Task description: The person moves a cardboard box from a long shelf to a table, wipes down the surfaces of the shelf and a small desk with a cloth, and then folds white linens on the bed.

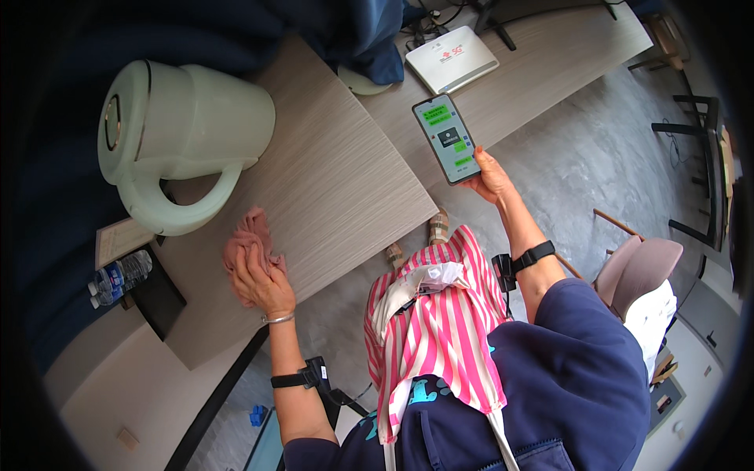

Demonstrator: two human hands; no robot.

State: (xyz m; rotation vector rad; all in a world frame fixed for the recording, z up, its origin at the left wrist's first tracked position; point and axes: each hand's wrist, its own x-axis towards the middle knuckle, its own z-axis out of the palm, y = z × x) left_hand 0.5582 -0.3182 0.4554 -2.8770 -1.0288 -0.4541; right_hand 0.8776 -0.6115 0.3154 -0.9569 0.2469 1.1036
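My left hand rests on a crumpled pink cloth lying on the wood-grain tabletop, its fingers spread over the fabric. A smartphone with a lit screen is held by its lower end in my right hand, above the floor and the desk edge. Beyond the cloth, at the upper left, stands a large pale green electric kettle with its handle towards me. My striped pink and white apron hangs between my arms.
A white router sits on the farther desk near cables. Water bottles and a black tray-like object are at the table's left edge. Dark blue curtains hang behind. A padded chair stands at the right.
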